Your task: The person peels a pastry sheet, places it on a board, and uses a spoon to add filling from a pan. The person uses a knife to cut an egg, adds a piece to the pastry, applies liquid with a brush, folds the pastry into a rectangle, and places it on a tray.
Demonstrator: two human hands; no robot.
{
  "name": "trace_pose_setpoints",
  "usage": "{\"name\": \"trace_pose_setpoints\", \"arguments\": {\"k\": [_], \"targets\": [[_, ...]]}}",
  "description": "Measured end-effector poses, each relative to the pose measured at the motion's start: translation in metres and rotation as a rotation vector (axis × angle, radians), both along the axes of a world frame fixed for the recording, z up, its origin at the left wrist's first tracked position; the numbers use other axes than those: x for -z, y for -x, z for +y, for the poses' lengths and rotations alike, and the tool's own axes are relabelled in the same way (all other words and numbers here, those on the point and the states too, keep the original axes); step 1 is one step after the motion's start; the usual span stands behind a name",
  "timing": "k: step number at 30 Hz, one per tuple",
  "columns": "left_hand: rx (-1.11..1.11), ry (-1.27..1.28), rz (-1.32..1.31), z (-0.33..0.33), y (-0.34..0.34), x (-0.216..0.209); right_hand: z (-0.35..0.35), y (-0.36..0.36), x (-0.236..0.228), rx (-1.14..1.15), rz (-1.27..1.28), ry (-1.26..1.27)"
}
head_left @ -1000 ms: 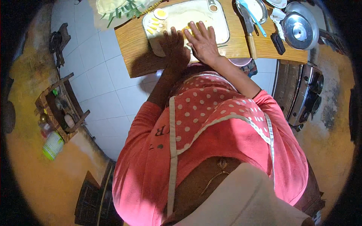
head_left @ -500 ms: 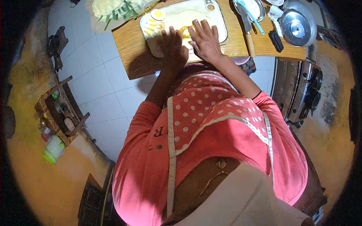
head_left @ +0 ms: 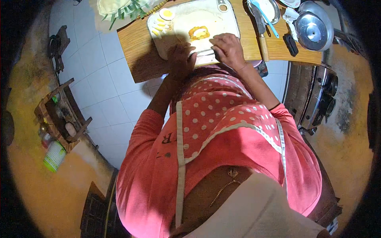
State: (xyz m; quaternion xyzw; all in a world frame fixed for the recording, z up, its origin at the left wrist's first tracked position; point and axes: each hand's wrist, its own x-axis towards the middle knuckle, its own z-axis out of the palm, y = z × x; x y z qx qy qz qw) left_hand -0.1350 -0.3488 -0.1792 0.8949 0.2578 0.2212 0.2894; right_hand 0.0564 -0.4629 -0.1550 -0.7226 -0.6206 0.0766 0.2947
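Note:
On the white chopping board [head_left: 234, 23] a thin pale sheet [head_left: 182, 23], which looks like dough or a wrapper, is spread out. An orange-brown filling [head_left: 194, 36] with a piece of boiled egg [head_left: 200, 33] on it sits toward the sheet's near side. My left hand [head_left: 181, 57], in shadow, is curled at the board's near edge, left of the filling. Across from it, my right hand [head_left: 230, 50] bends its fingers in at the sheet's near right. What the fingertips pinch, if anything, is too small to make out. Egg wedges [head_left: 158, 28] and a halved egg [head_left: 167, 14] lie at the board's left.
Right of the board lie a wooden-handled knife [head_left: 262, 39] and a bowl [head_left: 274, 12] of white paste with a blue spoon [head_left: 266, 18]. Beyond are a black object [head_left: 290, 44] and a metal lid [head_left: 312, 31]. Green leaf strips [head_left: 123, 15] lie at the far left.
Both hands have drawn back toward me from beside the filling, the right one also moving rightward. Their outstretched fingers have curled, and the filling with its egg piece is uncovered.

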Motion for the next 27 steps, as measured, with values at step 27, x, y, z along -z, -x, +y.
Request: {"name": "trace_pose_setpoints", "arguments": {"k": [27], "targets": [[0.007, -0.038, 0.022, 0.004, -0.022, -0.004, 0.03, -0.009, -0.001, -0.075, 0.072, 0.077]]}}
